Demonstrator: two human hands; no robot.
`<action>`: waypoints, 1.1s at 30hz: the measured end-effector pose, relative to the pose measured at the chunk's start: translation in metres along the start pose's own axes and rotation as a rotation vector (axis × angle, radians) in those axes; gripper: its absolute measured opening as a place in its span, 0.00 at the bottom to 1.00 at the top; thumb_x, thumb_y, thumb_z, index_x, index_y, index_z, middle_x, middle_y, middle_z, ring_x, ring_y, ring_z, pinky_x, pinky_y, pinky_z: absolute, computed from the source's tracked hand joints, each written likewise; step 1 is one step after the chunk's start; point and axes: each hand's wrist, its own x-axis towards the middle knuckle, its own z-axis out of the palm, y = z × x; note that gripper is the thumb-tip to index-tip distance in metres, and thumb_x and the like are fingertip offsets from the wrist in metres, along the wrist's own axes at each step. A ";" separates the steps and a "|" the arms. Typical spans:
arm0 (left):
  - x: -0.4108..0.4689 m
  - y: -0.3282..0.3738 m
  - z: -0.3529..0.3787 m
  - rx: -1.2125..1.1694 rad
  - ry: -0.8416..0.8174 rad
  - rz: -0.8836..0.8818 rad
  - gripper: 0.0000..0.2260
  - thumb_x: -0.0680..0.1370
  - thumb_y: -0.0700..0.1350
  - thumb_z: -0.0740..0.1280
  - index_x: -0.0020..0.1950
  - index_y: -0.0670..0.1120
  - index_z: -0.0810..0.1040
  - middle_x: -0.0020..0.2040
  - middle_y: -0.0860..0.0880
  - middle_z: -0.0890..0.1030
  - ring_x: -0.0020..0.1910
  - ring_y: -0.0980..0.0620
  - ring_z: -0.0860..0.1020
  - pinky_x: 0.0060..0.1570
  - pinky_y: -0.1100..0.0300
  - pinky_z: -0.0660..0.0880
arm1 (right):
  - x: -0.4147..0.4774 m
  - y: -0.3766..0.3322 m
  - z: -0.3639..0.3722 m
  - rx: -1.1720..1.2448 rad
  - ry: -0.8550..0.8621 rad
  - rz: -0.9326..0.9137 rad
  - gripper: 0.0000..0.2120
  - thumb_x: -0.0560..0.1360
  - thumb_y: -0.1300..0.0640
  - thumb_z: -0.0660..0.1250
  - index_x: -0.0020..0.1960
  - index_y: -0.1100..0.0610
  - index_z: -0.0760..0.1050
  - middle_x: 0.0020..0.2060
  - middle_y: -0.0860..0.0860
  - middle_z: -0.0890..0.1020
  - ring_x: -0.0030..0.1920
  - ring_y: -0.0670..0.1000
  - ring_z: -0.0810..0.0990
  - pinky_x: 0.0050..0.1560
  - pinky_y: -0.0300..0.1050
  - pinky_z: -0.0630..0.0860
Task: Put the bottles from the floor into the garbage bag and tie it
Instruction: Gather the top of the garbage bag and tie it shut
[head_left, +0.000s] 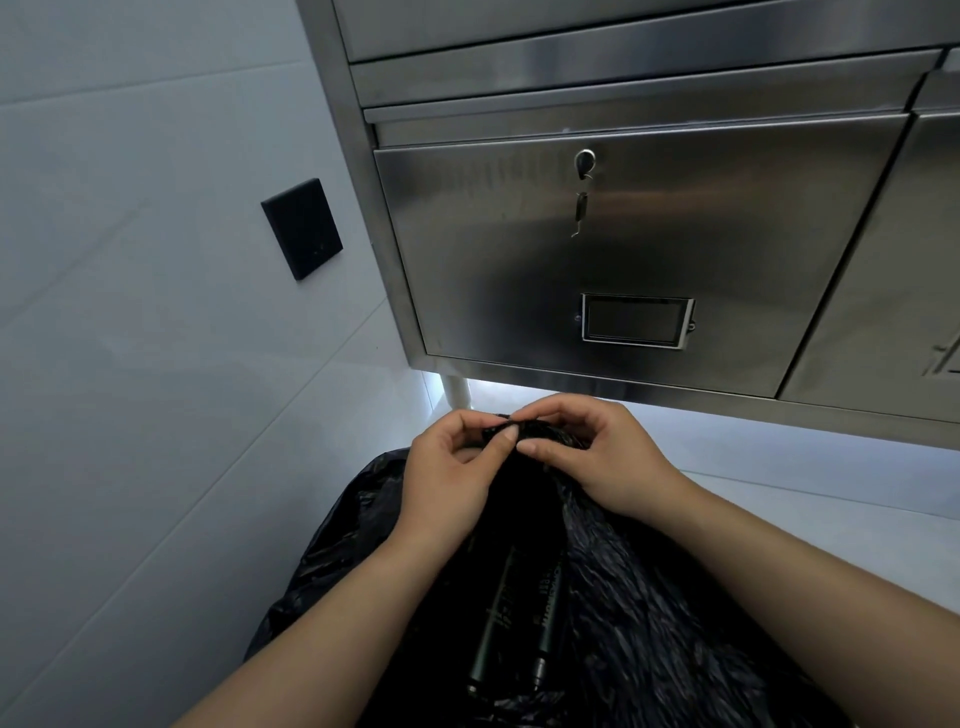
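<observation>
Your left hand (457, 470) and right hand (597, 457) meet at the gathered neck of the black garbage bag (649, 597), just in front of the steel cabinet (649, 234). Both hands are closed in a pinch on the bunched plastic: left thumb and forefinger clamp one twist, right fingers curl over the other, thumbs nearly touching. The knot itself is hidden under your fingers. The bag sits on the pale floor (831, 467) before the cabinet's base, its body spreading toward you between your forearms. Two dark bottles (524, 623) show through the thin plastic, lying side by side, caps pointing toward you, away from the cabinet. Left of the cabinet, a black wall plate (301, 228) is fixed on the tiled wall. A key (584, 166) hangs in the cabinet door's lock.
</observation>
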 end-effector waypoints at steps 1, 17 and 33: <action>0.000 0.001 0.000 -0.018 -0.016 -0.007 0.03 0.72 0.38 0.72 0.43 0.46 0.81 0.37 0.50 0.85 0.37 0.54 0.84 0.38 0.68 0.78 | 0.000 0.000 0.000 0.012 0.014 0.004 0.09 0.70 0.60 0.72 0.46 0.48 0.81 0.44 0.46 0.85 0.48 0.45 0.82 0.54 0.40 0.76; 0.005 0.005 -0.010 0.204 -0.063 0.105 0.04 0.71 0.43 0.73 0.38 0.51 0.83 0.37 0.56 0.85 0.38 0.59 0.83 0.39 0.71 0.76 | -0.001 0.002 0.000 0.085 0.101 0.102 0.04 0.73 0.59 0.69 0.42 0.51 0.79 0.36 0.50 0.83 0.33 0.43 0.79 0.41 0.38 0.75; 0.001 0.001 -0.018 0.164 -0.170 0.101 0.05 0.77 0.44 0.67 0.42 0.53 0.76 0.45 0.49 0.84 0.46 0.55 0.81 0.52 0.57 0.76 | 0.003 -0.006 -0.001 0.101 0.123 0.157 0.04 0.75 0.54 0.66 0.42 0.48 0.76 0.31 0.52 0.80 0.31 0.49 0.74 0.36 0.45 0.70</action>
